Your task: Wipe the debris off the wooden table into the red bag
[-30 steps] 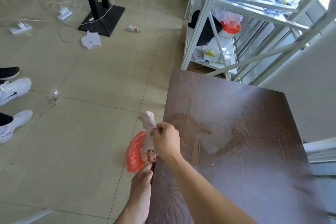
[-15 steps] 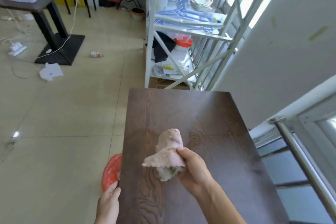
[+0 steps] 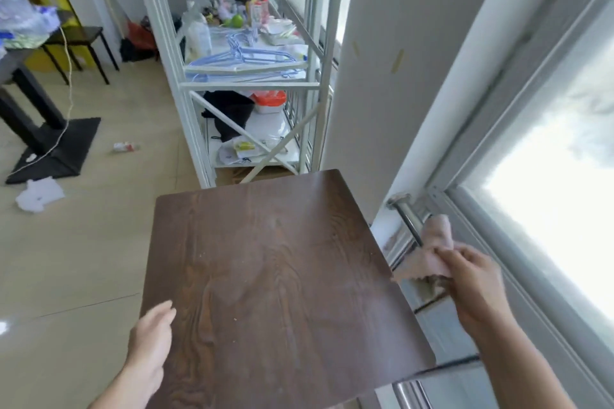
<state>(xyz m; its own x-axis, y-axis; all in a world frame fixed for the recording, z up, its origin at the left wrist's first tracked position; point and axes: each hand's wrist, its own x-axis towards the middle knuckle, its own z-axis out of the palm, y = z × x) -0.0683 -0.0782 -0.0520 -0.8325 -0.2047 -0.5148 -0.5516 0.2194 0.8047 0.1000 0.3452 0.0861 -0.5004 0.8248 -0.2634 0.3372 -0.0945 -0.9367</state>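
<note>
The dark wooden table (image 3: 265, 269) fills the lower middle of the head view, with a few tiny crumbs (image 3: 234, 319) on its top. My right hand (image 3: 478, 285) is off the table's right edge, near the window rail, and grips a crumpled pink cloth (image 3: 428, 252). At the table's left front edge is my left hand (image 3: 149, 342), fingers loosely apart, holding nothing that I can see. The red bag is not in view.
A white metal shelf rack (image 3: 252, 83) with hangers and clutter stands just beyond the table's far edge. A steel rail (image 3: 410, 219) and window run along the right. On the tiled floor at left are a black table base (image 3: 53, 149) and white scraps (image 3: 40, 194).
My right hand carried the pink cloth from the table's left edge across the top to beyond its right edge. The red bag at my left hand dropped out of sight. The view swung up and right.
</note>
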